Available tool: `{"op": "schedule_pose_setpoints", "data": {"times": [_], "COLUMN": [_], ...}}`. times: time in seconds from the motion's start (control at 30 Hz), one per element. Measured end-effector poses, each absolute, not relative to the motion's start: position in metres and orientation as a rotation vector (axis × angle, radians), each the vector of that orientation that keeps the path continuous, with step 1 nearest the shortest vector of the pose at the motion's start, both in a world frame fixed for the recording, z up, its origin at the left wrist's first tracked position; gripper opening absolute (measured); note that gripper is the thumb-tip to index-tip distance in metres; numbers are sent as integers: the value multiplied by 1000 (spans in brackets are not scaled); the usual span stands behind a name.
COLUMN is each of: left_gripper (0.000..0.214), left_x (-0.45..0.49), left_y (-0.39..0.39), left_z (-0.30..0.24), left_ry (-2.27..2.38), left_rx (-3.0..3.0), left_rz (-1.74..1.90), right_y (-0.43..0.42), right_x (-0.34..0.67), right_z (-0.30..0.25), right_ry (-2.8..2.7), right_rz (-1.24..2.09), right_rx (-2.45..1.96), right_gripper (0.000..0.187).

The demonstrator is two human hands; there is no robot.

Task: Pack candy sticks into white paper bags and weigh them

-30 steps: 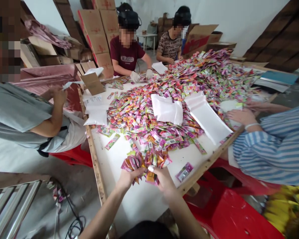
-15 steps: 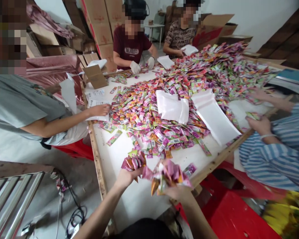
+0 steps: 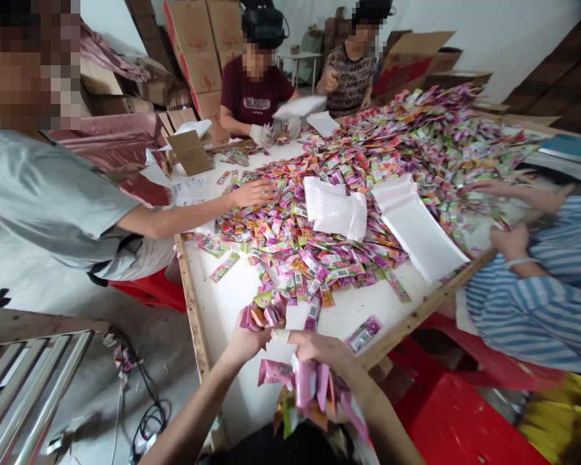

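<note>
Our two bare hands are over the near end of a white-topped table with a pale wooden rim [image 3: 193, 310]. Our left hand [image 3: 248, 337] grasps one upright bunch of small, shiny pink and orange plastic sachets [image 3: 266, 314], too overlapped for us to count. Our right hand [image 3: 324, 350] is clenched on a second, drooping bunch of pink, purple, orange and green sachets [image 3: 312, 387], which hangs nearer to us, partly blurred. One white wrapping [image 3: 281, 335] covers a fingertip of that hand, close to the left bunch; we cannot tell whether they touch.

Beyond our hands, one broad heap of multicoloured sachets [image 3: 368, 148] spreads from the middle to the far right. One purple, glossy packet [image 3: 363, 334] lies apart at the near right, beside the rim. On the heap we see crumpled white pouch material [image 3: 336, 210], perhaps one piece or two, and, to its right, one long, flat white pouch [image 3: 416, 226]. One folded brown cardboard piece [image 3: 190, 153] stands at the far left.

We count four co-workers: one in a grey shirt [image 3: 53, 194] at the left, reaching onto the heap, two at the far side, and one in blue-and-white striped sleeves [image 3: 556, 271] at the right.
</note>
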State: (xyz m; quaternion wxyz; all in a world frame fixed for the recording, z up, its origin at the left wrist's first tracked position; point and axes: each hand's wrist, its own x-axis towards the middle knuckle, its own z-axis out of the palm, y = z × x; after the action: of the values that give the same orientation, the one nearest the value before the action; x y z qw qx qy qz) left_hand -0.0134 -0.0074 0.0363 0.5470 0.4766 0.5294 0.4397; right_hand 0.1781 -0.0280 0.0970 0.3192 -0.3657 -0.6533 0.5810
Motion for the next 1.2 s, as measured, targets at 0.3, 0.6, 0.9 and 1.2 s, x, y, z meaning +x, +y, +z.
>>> {"op": "schedule_pose_setpoints", "data": {"times": [0.3, 0.6, 0.9, 1.2], "left_gripper": [17, 15, 19, 13], "left_x": [-15, -16, -13, -17], "left_y": [-8, -7, -8, -8], "left_z": [32, 34, 44, 46], "left_ry": [1392, 1557, 1629, 1600], "left_rx": [1257, 1537, 1647, 1762], "left_rz": [1039, 972, 831, 838], "right_y": [-22, -28, -17, -23], "right_x": [185, 179, 177, 176], "right_z": [99, 96, 94, 90], "right_ry": [-2211, -2391, -2369, -2431], "right_rz": [1188, 993, 1091, 1100], "right_rx": [-924, -777, -989, -784], "right_gripper": [26, 21, 15, 30]}}
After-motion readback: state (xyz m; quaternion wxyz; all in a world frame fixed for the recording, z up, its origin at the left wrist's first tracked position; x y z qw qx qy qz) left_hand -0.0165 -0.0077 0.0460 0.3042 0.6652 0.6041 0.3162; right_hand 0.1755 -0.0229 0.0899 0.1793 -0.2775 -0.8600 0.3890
